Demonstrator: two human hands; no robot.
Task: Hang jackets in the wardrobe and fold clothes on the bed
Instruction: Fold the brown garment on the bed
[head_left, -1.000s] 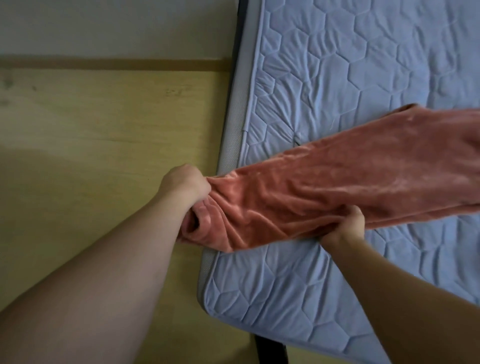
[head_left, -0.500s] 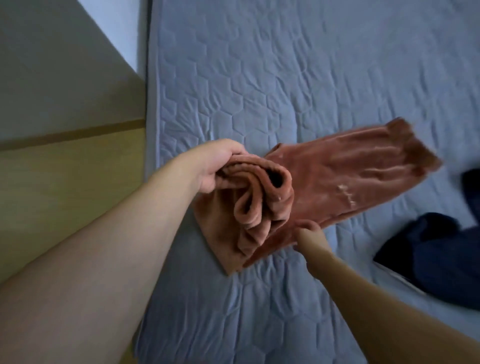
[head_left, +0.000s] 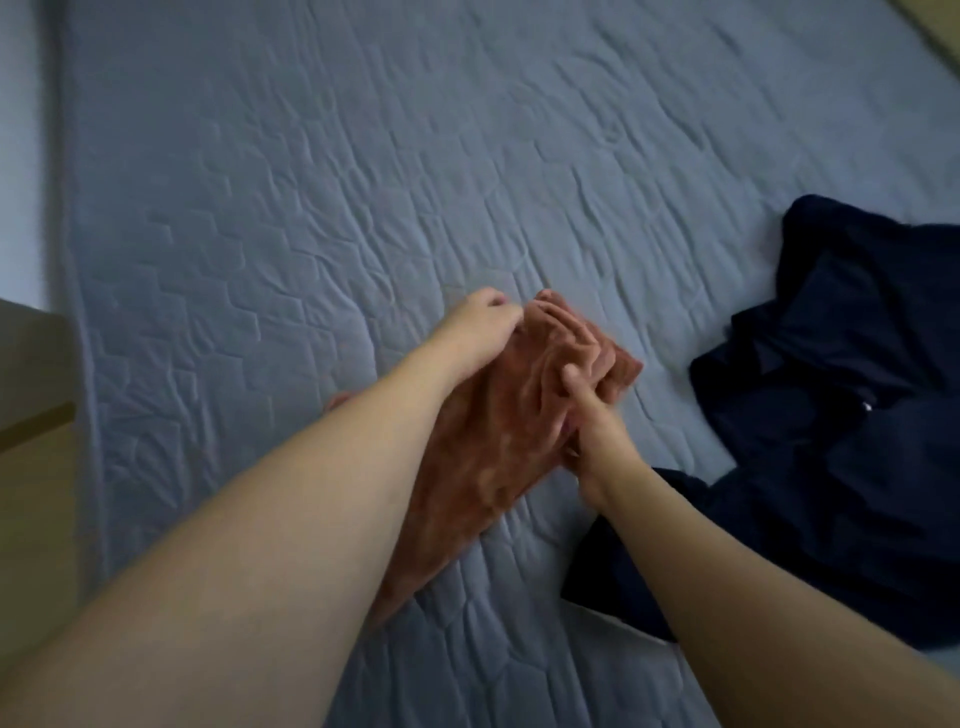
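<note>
Fold just laid over on the bed

The left hand (head_left: 485, 325) pinches the bunched far end of the terracotta garment (head_left: 498, 447), and the right hand (head_left: 589, 431) pins its near edge with curled fingers. A second ago the garment stretched long across the bed (head_left: 311, 208); now it is doubled into a short stack, so this piece looks nearly folded. A dark navy garment (head_left: 831, 415) waits just beside.

I see a dim, bluish, soft view: motion blur smears both hands (head_left: 592, 431) at centre, and wide-angle bending stretches edges toward 7 and 5 o'clock.
</note>
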